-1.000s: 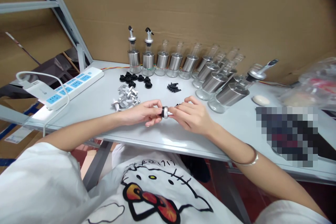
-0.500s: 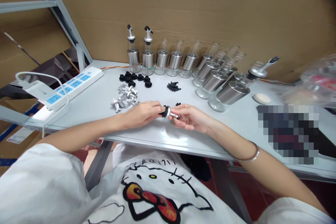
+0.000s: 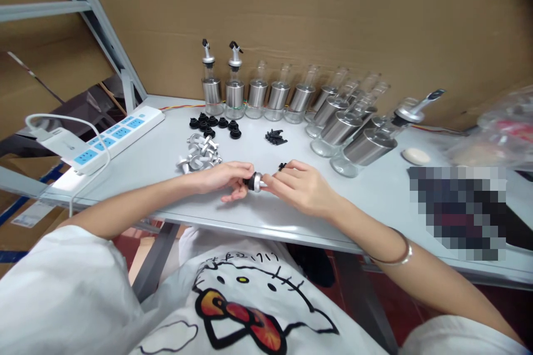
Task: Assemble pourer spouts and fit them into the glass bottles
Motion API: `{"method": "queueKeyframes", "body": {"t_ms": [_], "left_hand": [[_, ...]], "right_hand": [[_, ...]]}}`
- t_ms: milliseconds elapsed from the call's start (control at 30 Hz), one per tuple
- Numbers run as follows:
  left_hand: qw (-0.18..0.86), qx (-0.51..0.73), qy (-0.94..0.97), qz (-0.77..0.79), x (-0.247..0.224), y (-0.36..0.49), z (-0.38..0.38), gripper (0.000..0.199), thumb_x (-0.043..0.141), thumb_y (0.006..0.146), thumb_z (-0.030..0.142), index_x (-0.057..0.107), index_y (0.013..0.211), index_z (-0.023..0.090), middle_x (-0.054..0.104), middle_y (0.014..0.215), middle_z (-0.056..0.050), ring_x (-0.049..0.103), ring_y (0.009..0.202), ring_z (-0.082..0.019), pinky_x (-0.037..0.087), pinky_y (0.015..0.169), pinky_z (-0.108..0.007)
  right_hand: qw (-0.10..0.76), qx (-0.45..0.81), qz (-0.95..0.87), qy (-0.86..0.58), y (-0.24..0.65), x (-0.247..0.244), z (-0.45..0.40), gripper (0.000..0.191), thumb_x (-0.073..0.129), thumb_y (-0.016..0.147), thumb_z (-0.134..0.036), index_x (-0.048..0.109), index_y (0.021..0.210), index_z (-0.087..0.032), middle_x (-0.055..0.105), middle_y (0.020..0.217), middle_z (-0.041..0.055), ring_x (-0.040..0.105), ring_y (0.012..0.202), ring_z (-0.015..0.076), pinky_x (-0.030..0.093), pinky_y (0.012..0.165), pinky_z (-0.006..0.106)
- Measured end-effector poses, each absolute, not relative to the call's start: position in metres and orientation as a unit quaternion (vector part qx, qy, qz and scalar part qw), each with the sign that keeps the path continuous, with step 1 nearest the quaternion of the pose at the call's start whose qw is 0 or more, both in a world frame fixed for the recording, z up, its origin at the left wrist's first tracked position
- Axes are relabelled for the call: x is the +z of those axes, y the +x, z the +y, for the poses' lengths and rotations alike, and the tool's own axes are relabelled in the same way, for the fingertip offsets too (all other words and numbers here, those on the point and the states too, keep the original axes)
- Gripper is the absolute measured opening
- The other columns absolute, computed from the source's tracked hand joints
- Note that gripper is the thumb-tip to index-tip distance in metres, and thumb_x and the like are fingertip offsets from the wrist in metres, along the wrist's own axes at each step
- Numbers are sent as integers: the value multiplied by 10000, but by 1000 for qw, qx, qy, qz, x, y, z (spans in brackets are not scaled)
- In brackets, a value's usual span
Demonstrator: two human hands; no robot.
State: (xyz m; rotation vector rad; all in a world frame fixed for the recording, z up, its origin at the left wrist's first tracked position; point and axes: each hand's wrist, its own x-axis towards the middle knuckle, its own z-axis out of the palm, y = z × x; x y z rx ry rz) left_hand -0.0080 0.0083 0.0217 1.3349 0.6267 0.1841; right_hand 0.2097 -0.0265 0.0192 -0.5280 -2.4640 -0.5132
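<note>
Between my two hands, just above the front of the table, is a pourer stopper with a black base and silver collar. My left hand grips its black end between thumb and fingers. On the other side, my right hand is closed round the silver spout, which its fingers mostly hide. Near my left hand lie a pile of silver spout parts and a group of black stopper bases. Small black spout tips lie beyond my hands, and tiny black pieces sit by my right fingers.
Several glass bottles with metal sleeves line the back of the table; some carry pourers. At left lies a white power strip with a cable. A pale oval object and a plastic bag are at right.
The pourer stopper has shifted slightly left. My right hand has turned palm down, covering the spout; my left hand has rolled so its lower fingers show beneath the black base.
</note>
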Motion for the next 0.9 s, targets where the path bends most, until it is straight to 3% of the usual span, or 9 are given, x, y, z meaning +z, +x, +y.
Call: {"method": "queueKeyframes", "body": {"t_ms": [133,333,400,500,667,767,900], "left_hand": [[791,42,554,255,24,-9,10,167,427,883,296,413,751,195,460,420,39,332,315,-79,238,302,-182],[700,133,651,262,18,-5,4,186,431,914,363,384,835,201,428,553,71,342,414,-56,275,403,-164],[601,169,736,262,14,-6,3,178,432,918,371,397,884,199,440,601,65,373,468,-67,311,464,-182],[367,203,871,255,10,-8,4,121,424,922,304,453,927,187,500,690,20,465,604,-111,369,583,-230],[34,182,970,155,9,-12,7,230,320,935,131,542,963,183,545,746,-26,420,606,-129,362,649,-266],[-48,195,972,123,9,-13,7,304,280,943,98,552,1023,210,554,743,-29,398,598,-134,349,642,-272],[-7,211,968,135,7,-14,3,258,307,970,185,557,1020,221,580,742,-20,420,613,-133,372,709,-290]], "right_hand": [[280,-317,-898,-124,210,24,-31,55,541,906,-122,594,918,-135,568,591,-25,456,552,110,347,570,272],[290,-247,-910,-165,212,21,-27,124,498,935,-163,597,863,-142,536,563,-19,407,498,103,290,521,261],[287,-133,-921,-225,212,20,-26,203,472,952,-228,602,818,-149,532,560,-11,402,487,98,284,521,257],[274,128,-888,-345,211,22,-24,285,446,952,-335,616,808,-156,537,592,-5,416,515,95,306,541,244],[234,591,-650,-418,210,26,-17,345,577,809,-483,571,708,-152,370,473,-68,275,428,61,213,444,219],[195,738,-526,-376,212,23,-13,315,619,774,-443,569,700,-141,305,398,-108,143,367,27,130,406,204],[199,775,-492,-343,210,21,-16,306,616,804,-414,581,707,-126,335,372,-107,150,332,16,145,388,195]]}}
